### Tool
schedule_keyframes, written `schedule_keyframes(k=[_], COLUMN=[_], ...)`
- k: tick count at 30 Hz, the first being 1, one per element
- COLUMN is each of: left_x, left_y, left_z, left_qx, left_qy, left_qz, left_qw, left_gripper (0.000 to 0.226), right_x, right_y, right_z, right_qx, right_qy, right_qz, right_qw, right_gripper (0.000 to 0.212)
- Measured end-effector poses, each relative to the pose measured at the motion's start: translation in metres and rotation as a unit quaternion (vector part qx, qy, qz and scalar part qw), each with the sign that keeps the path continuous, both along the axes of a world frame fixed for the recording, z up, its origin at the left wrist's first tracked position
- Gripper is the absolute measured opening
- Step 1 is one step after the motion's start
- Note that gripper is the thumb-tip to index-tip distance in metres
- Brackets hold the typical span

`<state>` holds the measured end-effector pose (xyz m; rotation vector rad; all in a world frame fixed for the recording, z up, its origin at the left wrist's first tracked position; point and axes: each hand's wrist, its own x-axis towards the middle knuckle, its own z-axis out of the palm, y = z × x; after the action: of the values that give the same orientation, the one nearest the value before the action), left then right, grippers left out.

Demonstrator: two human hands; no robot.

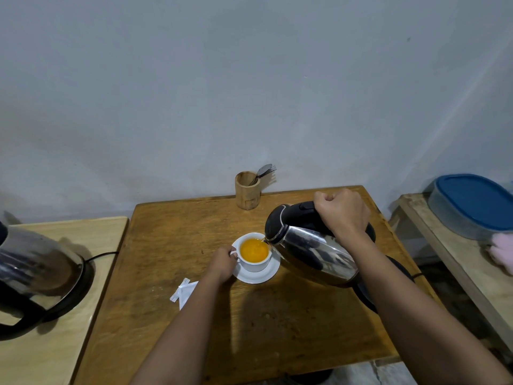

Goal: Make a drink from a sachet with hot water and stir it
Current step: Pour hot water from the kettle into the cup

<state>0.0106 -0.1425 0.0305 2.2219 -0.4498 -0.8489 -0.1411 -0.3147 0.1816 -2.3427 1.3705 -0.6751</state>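
**Pouring hot water from a kettle into a cup of orange drink**

Tilting a steel electric kettle with a black lid and handle, the right hand has its fingers wrapped fully closed around the handle. The spout sits just over the right rim of a small white ceramic cup, and a thin stream appears to run into it. The cup stands on a round white saucer at the middle of a worn brown wooden table. It holds bright orange liquid, filled close to the brim. The left hand steadies the cup from its left side, fingers curled lightly at the handle.

To the near left of the saucer lies a torn white paper sachet, apparently empty. At the far edge of the table stands a round wooden holder with metal spoons in it. A second steel kettle sits on a pale side table at left.

The main risk, as I judge it, is overfilling: the level is already high, so further pouring could spill scalding water over the saucer and onto the steadying fingers. Stirring so full a cup could also slop it over.

No brand, label or legible writing shows on the sachet or kettles.
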Motion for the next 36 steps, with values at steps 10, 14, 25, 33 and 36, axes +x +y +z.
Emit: schedule_keyframes(k=[10, 14, 25, 33, 36], left_x=[-0.002, -0.002, -0.008, -0.023, -0.025], left_y=[-0.001, 0.001, -0.001, -0.002, -0.005], left_z=[-0.001, -0.001, -0.001, -0.005, -0.005], left_qx=[-0.002, -0.015, -0.006, -0.035, -0.044], left_qy=[-0.002, -0.005, -0.020, -0.048, -0.046], left_qz=[0.010, 0.003, 0.032, 0.067, 0.082], left_qw=[1.000, 1.000, 0.999, 0.996, 0.995], left_gripper=[0.032, 0.031, 0.029, 0.030, 0.030], right_x=[0.000, 0.001, -0.021, -0.065, -0.080], right_y=[0.004, 0.005, -0.003, -0.024, -0.027], right_z=[0.001, 0.004, -0.003, -0.014, -0.016], right_qx=[-0.006, -0.017, 0.072, 0.166, 0.178], right_qy=[0.012, 0.023, -0.097, -0.229, -0.284], right_qz=[0.013, 0.018, -0.061, -0.177, -0.221], right_qw=[1.000, 0.999, 0.991, 0.943, 0.916], right_gripper=[0.040, 0.040, 0.046, 0.041, 0.038])
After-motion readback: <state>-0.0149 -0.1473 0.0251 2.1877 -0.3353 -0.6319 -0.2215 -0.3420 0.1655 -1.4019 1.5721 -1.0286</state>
